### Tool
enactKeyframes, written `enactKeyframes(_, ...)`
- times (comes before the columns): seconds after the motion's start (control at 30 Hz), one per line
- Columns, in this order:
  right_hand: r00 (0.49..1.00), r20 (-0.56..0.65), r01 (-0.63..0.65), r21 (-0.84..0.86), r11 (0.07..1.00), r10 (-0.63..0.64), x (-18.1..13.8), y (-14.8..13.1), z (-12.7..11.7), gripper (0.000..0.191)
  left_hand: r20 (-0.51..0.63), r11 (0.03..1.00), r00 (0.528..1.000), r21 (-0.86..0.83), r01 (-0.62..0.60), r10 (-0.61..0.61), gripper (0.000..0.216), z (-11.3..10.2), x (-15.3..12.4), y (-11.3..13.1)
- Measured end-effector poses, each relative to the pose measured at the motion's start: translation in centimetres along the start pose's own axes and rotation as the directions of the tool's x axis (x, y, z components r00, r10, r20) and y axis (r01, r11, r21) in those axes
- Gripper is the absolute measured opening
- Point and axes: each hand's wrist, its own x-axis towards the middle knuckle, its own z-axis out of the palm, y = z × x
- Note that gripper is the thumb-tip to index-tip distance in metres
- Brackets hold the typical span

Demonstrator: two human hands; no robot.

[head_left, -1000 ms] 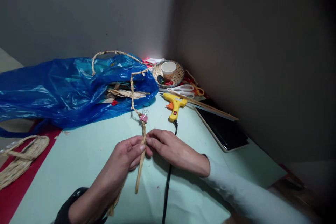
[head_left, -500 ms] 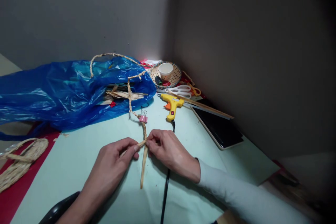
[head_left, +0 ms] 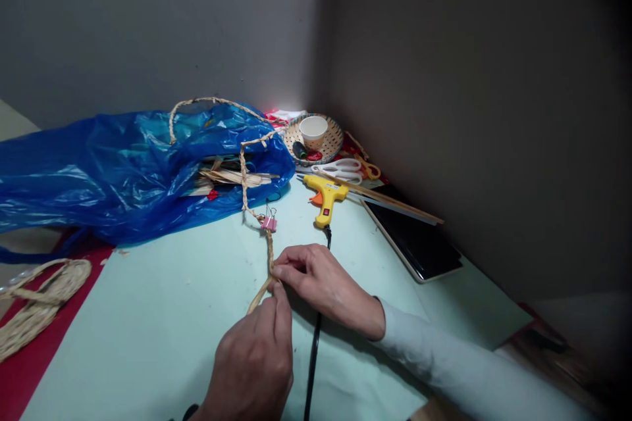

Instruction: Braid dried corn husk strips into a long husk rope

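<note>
A thin tan braided cord [head_left: 243, 177] runs from the blue bag down to a pink binder clip [head_left: 268, 222] that grips it on the table. Below the clip, my right hand [head_left: 326, 289] pinches the lower end of the braid between thumb and fingers. My left hand [head_left: 257, 355] is right beneath it, back of the hand toward me, its fingertips closed at the point where the strands part. One flat straw strand [head_left: 259, 296] slants down to the left from there. What my left fingers hold is mostly hidden by the hand, but seems to be another strand.
A yellow glue gun [head_left: 326, 197] lies beyond my right hand, its black cable [head_left: 313, 362] running toward me. Behind it are white-handled scissors [head_left: 340, 170], a woven tray [head_left: 291, 138] with a cup [head_left: 313, 129], and a black tablet-like object [head_left: 415, 243]. A blue plastic bag [head_left: 108, 171] of straw lies left; a woven straw piece [head_left: 39, 309] sits nearer.
My left hand has moved right and down, turning over below my right hand. The strand that hung straight down now slants left. My right hand keeps its pinch on the braid.
</note>
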Motion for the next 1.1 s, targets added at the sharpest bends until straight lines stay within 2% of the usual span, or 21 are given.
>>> enactKeyframes(0.07,1.0,0.021,-0.014,0.049,0.999,0.013,0.1,0.2,0.1,0.016,0.003,1.0,1.0,-0.019,-0.013,0.013,0.035,0.0,-0.3,0.1)
enactKeyframes(0.13,0.999,0.03,-0.035,0.099,0.994,0.032,0.1,0.3,0.1,0.015,0.0,0.997,1.0,-0.078,0.027,-0.027,0.031,-0.4,-0.3,-0.1)
enactKeyframes(0.2,0.998,0.035,-0.06,0.169,0.984,0.055,0.1,0.3,0.0,0.014,0.016,0.973,0.994,-0.203,0.113,-0.112,0.025,-1.2,0.2,-0.8)
enactKeyframes(0.27,0.996,0.063,-0.079,0.293,0.953,0.063,0.0,0.2,0.0,0.013,0.093,0.885,0.963,-0.38,0.269,-0.253,0.02,-1.8,1.0,-2.0)
enactKeyframes(0.3,0.995,0.081,-0.083,0.364,0.928,0.057,0.0,0.2,0.0,0.012,0.162,0.8,0.924,-0.462,0.382,-0.347,0.022,-2.0,1.5,-2.6)
enactKeyframes(0.33,0.994,0.096,-0.084,0.429,0.899,0.047,0.0,0.2,0.0,0.011,0.245,0.688,0.862,-0.523,0.504,-0.445,0.022,-2.1,2.0,-3.2)
enactKeyframes(0.4,0.993,0.117,-0.076,0.524,0.848,0.017,-0.1,0.3,0.1,0.011,0.457,0.39,0.723,-0.626,0.675,-0.519,0.019,-1.8,2.9,-4.1)
enactKeyframes(0.47,0.991,0.137,-0.069,0.553,0.83,-0.009,-0.1,0.3,0.1,0.011,0.668,0.011,0.631,-0.683,0.73,-0.393,0.024,-1.3,3.5,-4.5)
enactKeyframes(0.53,0.99,0.142,-0.06,0.499,0.864,-0.014,-0.1,0.4,0.1,0.013,0.775,-0.321,0.592,-0.631,0.706,-0.222,0.021,-0.7,3.7,-4.4)
enactKeyframes(0.57,0.991,0.134,-0.054,0.439,0.897,-0.006,-0.2,0.4,0.0,0.015,0.797,-0.427,0.579,-0.589,0.686,-0.17,0.019,-0.5,3.7,-4.2)
enactKeyframes(0.6,0.993,0.118,-0.045,0.363,0.931,0.002,-0.2,0.3,-0.1,0.016,0.811,-0.493,0.563,-0.558,0.668,-0.157,0.019,-0.3,3.7,-4.0)
enactKeyframes(0.67,0.996,0.089,-0.004,0.2,0.98,-0.014,-0.4,0.1,-0.5,0.018,0.826,-0.527,0.535,-0.54,0.657,-0.18,0.021,-0.2,3.6,-3.8)
enactKeyframes(0.8,0.989,0.092,0.132,-0.146,0.981,-0.119,-1.0,-0.7,-1.1,0.021,0.824,-0.427,0.492,-0.566,0.705,-0.279,0.03,-0.1,3.3,-3.7)
enactKeyframes(0.9,0.994,0.059,0.109,-0.416,0.903,-0.093,-1.8,-1.3,-1.2,0.023,0.806,-0.329,0.481,-0.584,0.742,-0.344,0.028,0.0,3.3,-3.7)
enactKeyframes(0.97,0.993,0.037,0.113,-0.526,0.843,-0.11,-2.2,-1.6,-1.0,0.025,0.792,-0.299,0.477,-0.594,0.747,-0.38,0.021,0.0,3.3,-3.6)
enactKeyframes(1.03,0.975,0.065,0.208,-0.588,0.782,-0.211,-2.6,-1.6,-0.7,0.023,0.782,-0.303,0.474,-0.603,0.738,-0.404,0.019,0.0,3.4,-3.5)
enactKeyframes(1.1,0.922,0.138,0.363,-0.632,0.684,-0.362,-2.7,-1.4,-0.1,0.018,0.784,-0.332,0.461,-0.603,0.725,-0.416,0.019,-0.1,3.5,-3.4)
